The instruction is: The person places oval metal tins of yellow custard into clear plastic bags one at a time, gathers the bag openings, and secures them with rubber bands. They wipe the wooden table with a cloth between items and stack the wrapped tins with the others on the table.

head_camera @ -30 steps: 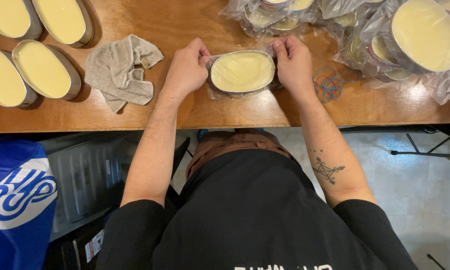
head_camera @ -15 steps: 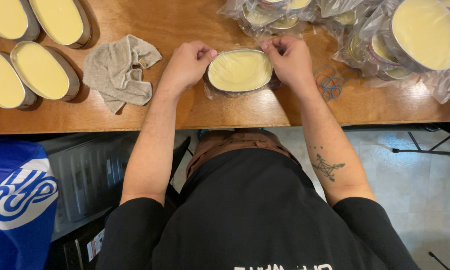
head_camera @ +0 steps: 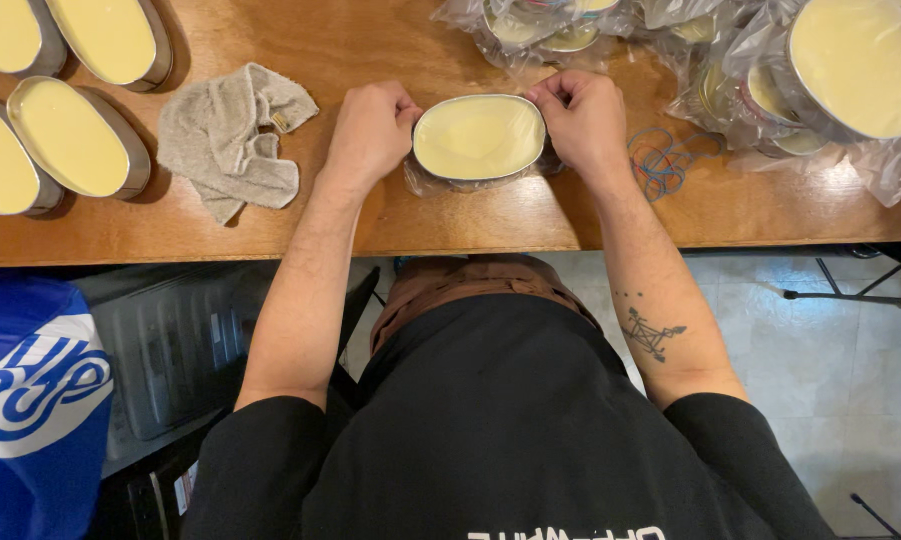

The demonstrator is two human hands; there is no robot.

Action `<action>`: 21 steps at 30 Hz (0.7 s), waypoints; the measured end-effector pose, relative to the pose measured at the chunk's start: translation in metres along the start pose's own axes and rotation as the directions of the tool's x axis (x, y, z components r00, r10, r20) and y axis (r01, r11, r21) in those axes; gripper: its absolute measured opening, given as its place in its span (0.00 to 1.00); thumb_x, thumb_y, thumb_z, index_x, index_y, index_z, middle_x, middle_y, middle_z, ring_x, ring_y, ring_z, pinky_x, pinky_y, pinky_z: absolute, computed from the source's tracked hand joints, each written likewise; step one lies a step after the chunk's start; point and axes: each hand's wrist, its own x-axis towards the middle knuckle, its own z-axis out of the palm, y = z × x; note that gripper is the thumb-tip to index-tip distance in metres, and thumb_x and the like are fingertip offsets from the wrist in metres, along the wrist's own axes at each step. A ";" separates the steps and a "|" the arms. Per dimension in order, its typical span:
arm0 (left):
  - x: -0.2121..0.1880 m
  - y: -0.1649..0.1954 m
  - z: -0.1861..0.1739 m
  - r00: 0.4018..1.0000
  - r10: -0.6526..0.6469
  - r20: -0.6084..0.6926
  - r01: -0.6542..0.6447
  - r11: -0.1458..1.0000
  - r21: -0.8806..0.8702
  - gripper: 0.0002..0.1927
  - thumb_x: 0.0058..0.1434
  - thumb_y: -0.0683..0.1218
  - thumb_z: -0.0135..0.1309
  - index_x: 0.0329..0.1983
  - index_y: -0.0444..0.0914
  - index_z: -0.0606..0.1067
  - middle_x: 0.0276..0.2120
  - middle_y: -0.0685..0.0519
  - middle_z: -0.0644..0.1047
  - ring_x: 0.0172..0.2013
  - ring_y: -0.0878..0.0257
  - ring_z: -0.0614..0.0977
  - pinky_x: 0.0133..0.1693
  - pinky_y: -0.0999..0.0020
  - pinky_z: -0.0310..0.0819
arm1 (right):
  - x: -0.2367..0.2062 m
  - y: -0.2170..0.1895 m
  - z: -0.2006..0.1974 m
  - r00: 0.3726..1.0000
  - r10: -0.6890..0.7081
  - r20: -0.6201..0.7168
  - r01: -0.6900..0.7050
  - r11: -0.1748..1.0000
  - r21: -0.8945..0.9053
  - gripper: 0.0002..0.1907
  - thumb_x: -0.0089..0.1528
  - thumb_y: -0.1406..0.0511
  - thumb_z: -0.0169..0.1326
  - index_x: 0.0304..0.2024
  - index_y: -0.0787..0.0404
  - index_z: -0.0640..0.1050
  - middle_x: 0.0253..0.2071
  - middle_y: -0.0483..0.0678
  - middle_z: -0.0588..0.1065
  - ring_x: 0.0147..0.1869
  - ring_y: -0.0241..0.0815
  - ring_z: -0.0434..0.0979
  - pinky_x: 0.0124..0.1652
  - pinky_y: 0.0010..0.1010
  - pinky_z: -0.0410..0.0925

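Note:
An oval metal tin [head_camera: 478, 137] filled with pale yellow custard sits on the wooden table [head_camera: 530, 215], wrapped in clear plastic film. My left hand [head_camera: 372, 130] pinches the film at the tin's left end. At the tin's right end my right hand [head_camera: 582, 118] grips the film with curled fingers. Crumpled film shows under the tin's near edge.
A grey cloth [head_camera: 232, 138] lies left of my left hand. Several uncovered filled oval tins [head_camera: 75, 135] stand at the far left. Wrapped tins in plastic [head_camera: 850, 70] pile up at the right and back. Rubber bands [head_camera: 660, 160] lie beside my right wrist. A blue bag [head_camera: 30, 400] sits below the table.
The tin and both hands have shifted slightly away from me along the table. My fingers have pulled the film tighter around the tin's ends.

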 end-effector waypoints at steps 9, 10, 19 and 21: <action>-0.014 0.004 0.002 0.992 0.036 -0.118 -0.032 0.999 0.029 0.07 0.66 0.42 0.59 0.35 0.32 0.78 0.33 0.39 0.81 0.36 0.42 0.83 0.39 0.51 0.75 | -0.006 0.001 -0.003 0.999 -0.023 0.044 0.022 1.000 0.021 0.10 0.67 0.62 0.63 0.45 0.62 0.83 0.30 0.47 0.79 0.30 0.36 0.75 0.33 0.30 0.68; -0.019 0.006 0.000 0.991 0.026 -0.135 -0.023 0.999 0.023 0.07 0.69 0.42 0.58 0.38 0.32 0.78 0.34 0.39 0.81 0.37 0.42 0.83 0.39 0.52 0.75 | -0.009 0.001 -0.010 0.996 -0.043 0.083 0.040 0.999 0.031 0.12 0.68 0.62 0.62 0.51 0.61 0.81 0.32 0.47 0.79 0.32 0.36 0.75 0.35 0.29 0.68; -0.074 0.036 -0.015 0.976 -0.140 0.167 0.176 0.958 -0.226 0.46 0.52 0.40 0.67 0.71 0.34 0.57 0.33 0.48 0.82 0.35 0.57 0.85 0.40 0.62 0.79 | -0.046 -0.008 -0.055 0.879 -0.151 0.452 -0.013 0.940 0.340 0.37 0.67 0.74 0.55 0.76 0.57 0.58 0.38 0.41 0.73 0.45 0.31 0.72 0.50 0.24 0.67; -0.073 0.043 -0.012 0.971 -0.192 0.143 0.222 0.948 -0.230 0.45 0.56 0.40 0.66 0.73 0.37 0.56 0.32 0.50 0.82 0.34 0.59 0.85 0.41 0.63 0.78 | -0.048 -0.010 -0.050 0.890 -0.147 0.431 -0.017 0.935 0.354 0.39 0.65 0.76 0.56 0.76 0.57 0.59 0.38 0.41 0.72 0.45 0.31 0.72 0.49 0.24 0.67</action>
